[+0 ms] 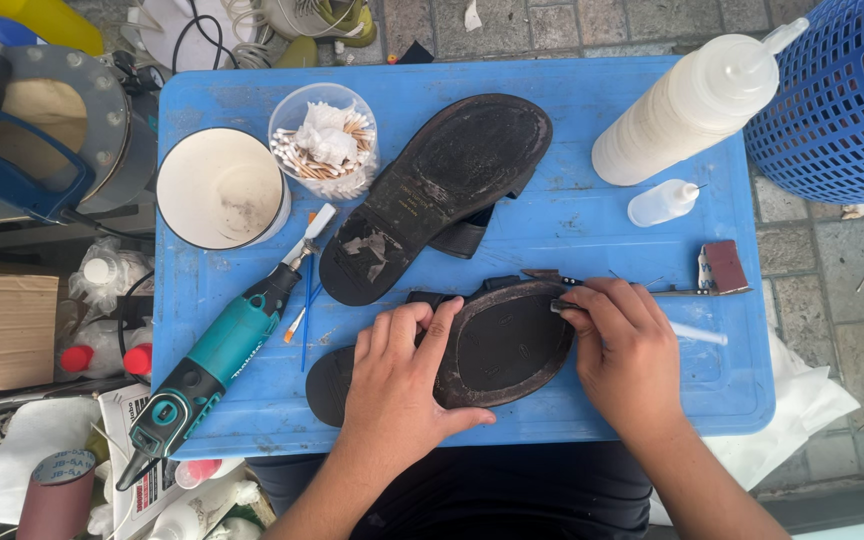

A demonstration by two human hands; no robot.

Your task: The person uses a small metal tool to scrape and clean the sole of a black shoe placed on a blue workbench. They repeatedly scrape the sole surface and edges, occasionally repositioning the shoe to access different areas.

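A black shoe lies sole-up at the near edge of the blue table. My left hand presses down on its middle and heel part, fingers spread over the sole. At the toe end, the fingertips of my right hand pinch a small dark tool against the sole's rim. A second black shoe lies sole-up farther back, its heel patchy and worn.
A teal rotary tool lies at the left. Behind it stand a white cup and a clear cup of cotton swabs. A large squeeze bottle, a small bottle and a blue basket are at the right.
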